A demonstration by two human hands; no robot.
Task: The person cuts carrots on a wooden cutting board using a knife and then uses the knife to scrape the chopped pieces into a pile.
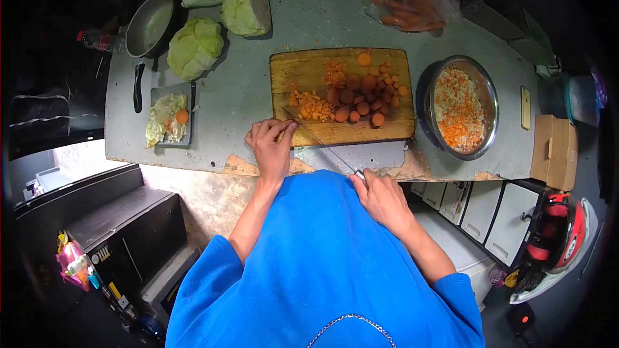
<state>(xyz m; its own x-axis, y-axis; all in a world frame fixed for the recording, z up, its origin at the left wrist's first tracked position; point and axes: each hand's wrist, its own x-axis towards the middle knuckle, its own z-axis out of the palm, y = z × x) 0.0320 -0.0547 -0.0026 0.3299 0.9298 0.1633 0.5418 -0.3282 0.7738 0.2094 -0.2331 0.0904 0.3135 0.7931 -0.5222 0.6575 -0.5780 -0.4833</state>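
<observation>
My right hand [385,200] is wrapped round the handle of a kitchen knife [329,147]. Its blade slants up and left, over the near edge of a wooden cutting board [300,62]. At the board's lower left corner, my left hand [269,145] has its fingers pinched together close to the blade's tip; what they hold, if anything, is too small to name. Diced carrot [311,104] lies on the board just beyond the left fingers. To its right are thick carrot slices [351,98], with another small pile of diced carrot [335,72] behind.
A metal bowl [495,100] of chopped pale and orange vegetables stands right of the board. Carrots in a plastic bag [412,6] lie at the back. Cabbages [195,48], a frying pan [149,26] and a small tray with scraps [169,122] are on the left.
</observation>
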